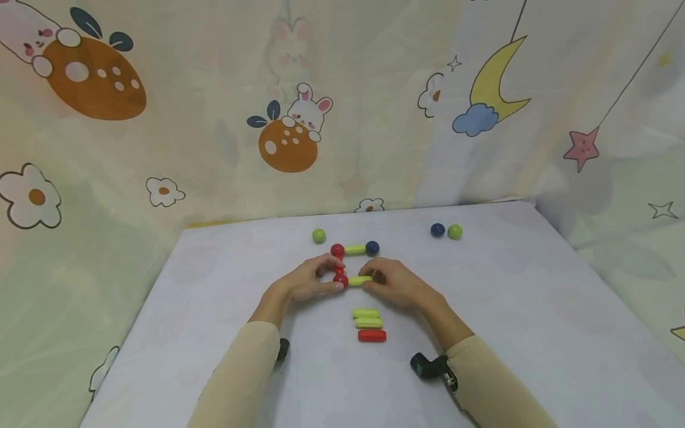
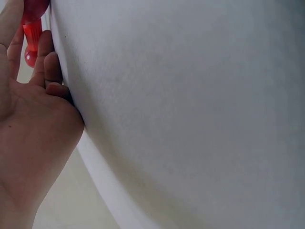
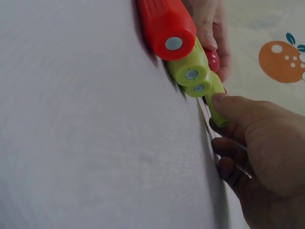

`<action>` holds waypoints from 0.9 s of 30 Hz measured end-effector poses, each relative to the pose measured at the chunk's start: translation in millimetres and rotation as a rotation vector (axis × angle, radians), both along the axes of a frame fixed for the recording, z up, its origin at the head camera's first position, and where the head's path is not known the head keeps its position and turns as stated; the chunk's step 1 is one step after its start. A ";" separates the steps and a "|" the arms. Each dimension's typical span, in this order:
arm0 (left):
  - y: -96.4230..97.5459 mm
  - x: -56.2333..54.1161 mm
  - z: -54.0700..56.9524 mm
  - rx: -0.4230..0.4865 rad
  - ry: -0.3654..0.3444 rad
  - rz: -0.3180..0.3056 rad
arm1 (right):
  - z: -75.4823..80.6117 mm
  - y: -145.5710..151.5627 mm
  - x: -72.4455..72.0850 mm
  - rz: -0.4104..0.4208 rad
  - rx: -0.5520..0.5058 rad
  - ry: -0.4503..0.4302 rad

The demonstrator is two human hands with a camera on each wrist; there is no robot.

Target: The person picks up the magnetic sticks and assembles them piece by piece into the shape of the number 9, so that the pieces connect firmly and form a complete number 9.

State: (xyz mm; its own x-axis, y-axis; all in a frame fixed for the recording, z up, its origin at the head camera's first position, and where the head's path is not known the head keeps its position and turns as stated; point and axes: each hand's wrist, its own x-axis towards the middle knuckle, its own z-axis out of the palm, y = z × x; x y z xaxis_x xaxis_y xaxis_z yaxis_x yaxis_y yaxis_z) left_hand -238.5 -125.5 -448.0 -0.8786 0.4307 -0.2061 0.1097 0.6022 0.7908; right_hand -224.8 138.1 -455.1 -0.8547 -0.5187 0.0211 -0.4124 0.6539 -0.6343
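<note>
Printed cloth (image 1: 209,137) is hung behind a matte white table (image 1: 508,309). On it, by the left hand (image 1: 303,282), a glossy red ball (image 1: 341,279) is gripped; by the right hand (image 1: 398,282), a lime rod (image 1: 358,280) is pinched, end against that ball. Nearer, three flat-ended rods (image 1: 368,323) are laid parallel.

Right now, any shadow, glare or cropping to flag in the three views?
Head: soft, even light, faint shadows by the left hand and right hand; left wrist: white tabletop darkens toward the right edge, upper red ball cropped by the frame; right wrist: soft shadow beside the red rod; no strong glare on the tabletop in any view.
</note>
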 end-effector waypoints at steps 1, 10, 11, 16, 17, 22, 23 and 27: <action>-0.4 0.3 0.2 -0.001 0.000 0.000 | -0.4 0.0 -0.5 -0.001 -0.004 -0.003; -1.7 -1.6 -1.2 0.014 0.007 -0.003 | -1.9 2.8 -6.0 -0.023 -0.006 -0.022; -1.9 -1.6 -1.3 0.015 0.006 -0.003 | -2.5 3.3 -6.3 -0.016 -0.012 -0.021; -4.3 -2.0 -0.9 0.003 0.009 0.007 | -3.9 4.8 -8.3 0.020 -0.049 -0.020; -5.0 -2.0 -0.9 0.000 0.009 0.010 | -3.9 4.7 -8.6 0.026 -0.056 -0.022; -6.0 -2.1 -1.7 0.003 0.018 0.010 | -5.0 4.4 -10.4 0.036 -0.071 -0.015; -5.6 -2.1 -2.0 0.005 0.020 0.006 | -5.9 5.2 -10.6 0.033 -0.071 -0.014; -3.0 -0.7 -2.1 0.002 0.021 -0.003 | -8.4 9.0 -10.4 0.022 -0.066 -0.015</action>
State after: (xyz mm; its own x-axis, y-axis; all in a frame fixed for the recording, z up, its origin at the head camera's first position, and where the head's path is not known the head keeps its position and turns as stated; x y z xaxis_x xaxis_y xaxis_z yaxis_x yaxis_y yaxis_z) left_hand -239.2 -128.5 -450.1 -0.8815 0.4336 -0.1872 0.1277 0.6003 0.7895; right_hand -235.2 147.1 -463.5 -0.8435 -0.5354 0.0433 -0.4168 0.6014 -0.6816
